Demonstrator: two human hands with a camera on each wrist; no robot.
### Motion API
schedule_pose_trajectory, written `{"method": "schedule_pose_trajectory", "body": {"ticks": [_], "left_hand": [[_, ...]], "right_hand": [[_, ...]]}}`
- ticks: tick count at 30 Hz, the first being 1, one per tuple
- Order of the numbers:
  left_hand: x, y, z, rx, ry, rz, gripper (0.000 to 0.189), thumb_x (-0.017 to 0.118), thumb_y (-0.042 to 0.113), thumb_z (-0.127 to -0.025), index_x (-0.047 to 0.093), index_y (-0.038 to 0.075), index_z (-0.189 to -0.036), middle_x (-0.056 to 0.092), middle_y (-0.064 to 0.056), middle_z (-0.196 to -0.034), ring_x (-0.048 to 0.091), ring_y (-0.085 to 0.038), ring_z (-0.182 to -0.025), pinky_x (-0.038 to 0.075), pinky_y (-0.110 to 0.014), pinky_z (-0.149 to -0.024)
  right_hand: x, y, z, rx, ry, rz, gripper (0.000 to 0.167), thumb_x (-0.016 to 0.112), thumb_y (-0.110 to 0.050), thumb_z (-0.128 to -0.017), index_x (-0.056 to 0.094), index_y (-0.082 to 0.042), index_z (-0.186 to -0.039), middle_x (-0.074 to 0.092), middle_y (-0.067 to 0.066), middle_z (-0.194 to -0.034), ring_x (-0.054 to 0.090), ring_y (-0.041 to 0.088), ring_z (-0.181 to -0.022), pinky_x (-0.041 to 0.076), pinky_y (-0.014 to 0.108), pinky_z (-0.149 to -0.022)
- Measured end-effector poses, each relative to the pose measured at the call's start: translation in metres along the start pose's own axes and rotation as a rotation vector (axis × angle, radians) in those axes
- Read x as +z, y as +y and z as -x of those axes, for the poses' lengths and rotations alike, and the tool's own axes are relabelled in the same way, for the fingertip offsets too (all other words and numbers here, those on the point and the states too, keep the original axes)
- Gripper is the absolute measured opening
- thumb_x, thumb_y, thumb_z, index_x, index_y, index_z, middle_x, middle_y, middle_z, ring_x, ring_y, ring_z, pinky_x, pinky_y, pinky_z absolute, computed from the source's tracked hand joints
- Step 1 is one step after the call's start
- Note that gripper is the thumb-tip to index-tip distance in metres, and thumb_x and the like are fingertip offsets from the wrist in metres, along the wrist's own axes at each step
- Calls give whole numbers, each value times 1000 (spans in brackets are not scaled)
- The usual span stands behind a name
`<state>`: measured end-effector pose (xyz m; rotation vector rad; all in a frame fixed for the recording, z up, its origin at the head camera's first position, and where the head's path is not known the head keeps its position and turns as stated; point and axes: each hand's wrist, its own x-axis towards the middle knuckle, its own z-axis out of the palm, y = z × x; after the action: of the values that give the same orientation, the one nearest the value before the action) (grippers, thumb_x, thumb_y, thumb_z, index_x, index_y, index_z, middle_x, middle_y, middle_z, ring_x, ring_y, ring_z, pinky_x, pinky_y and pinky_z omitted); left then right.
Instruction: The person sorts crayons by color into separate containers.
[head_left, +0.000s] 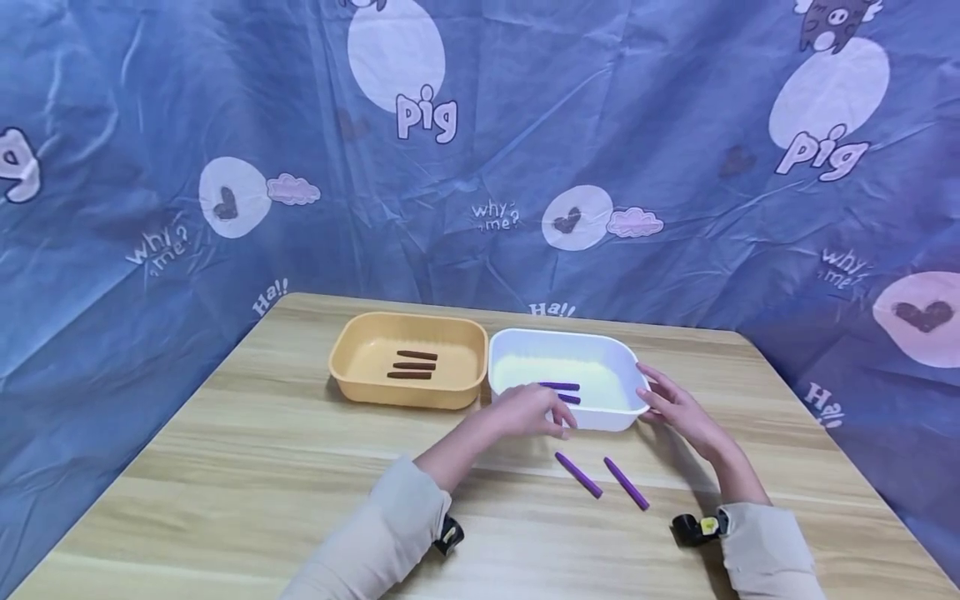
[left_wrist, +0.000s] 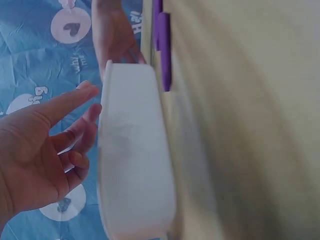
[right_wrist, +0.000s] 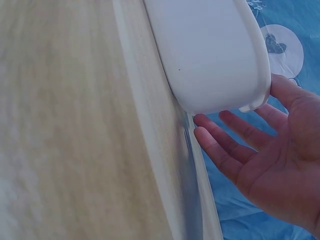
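Observation:
A white tray [head_left: 600,418] holds purple crayon-like sticks [head_left: 561,386]; my left hand partly covers that side. My left hand [head_left: 522,412] hovers at its front left rim, fingers loosely bent and holding nothing. In the left wrist view the fingertips come close to the rim; contact is unclear. My right hand [head_left: 681,417] holds the tray's right end, thumb at the rim and fingers along the outer wall [right_wrist: 215,60]. Two more purple sticks, one left [head_left: 578,475] and one right [head_left: 626,483], lie on the table before the tray.
Left of the white tray stands a yellow-orange tray [head_left: 408,394] with three brown sticks [head_left: 414,366] inside. Both trays sit toward the back of the wooden table [head_left: 225,492]. A blue printed cloth [head_left: 480,167] hangs behind and at the sides.

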<state>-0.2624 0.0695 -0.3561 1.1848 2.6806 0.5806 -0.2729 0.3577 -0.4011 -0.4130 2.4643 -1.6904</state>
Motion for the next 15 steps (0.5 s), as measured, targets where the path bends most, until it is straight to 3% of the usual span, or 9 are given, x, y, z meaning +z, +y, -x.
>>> {"method": "schedule_pose_trajectory", "body": {"ticks": [5,11,15], "left_hand": [[19,-2,10,3,-10,26,20,70,24,-82,72,21,-101,61,18,-76,51,3,-70,38,-15,-58],[33,-4,15,-7,18,-55,25,72,28,-79,71,25,-104,59,16,-79,49,2,-73,37,-14,-58],[40,-6,17,11,59,-67,28,74,29,-77,71,24,-105,60,12,-87,50,-1,-77,37,-14,-60]], "right_hand": [[0,1,0,6,4,11,61,45,-22,-98,13,3,-144,30,39,-132,55,20,-102,47,30,-83],[0,0,0,14,4,12,62,45,-23,-98,13,2,-145,30,38,-132,54,22,-104,47,30,-84],[0,0,-1,10,-1,-6,62,46,-22,-98,13,2,-145,28,38,-134,54,16,-103,47,32,-85]]}}
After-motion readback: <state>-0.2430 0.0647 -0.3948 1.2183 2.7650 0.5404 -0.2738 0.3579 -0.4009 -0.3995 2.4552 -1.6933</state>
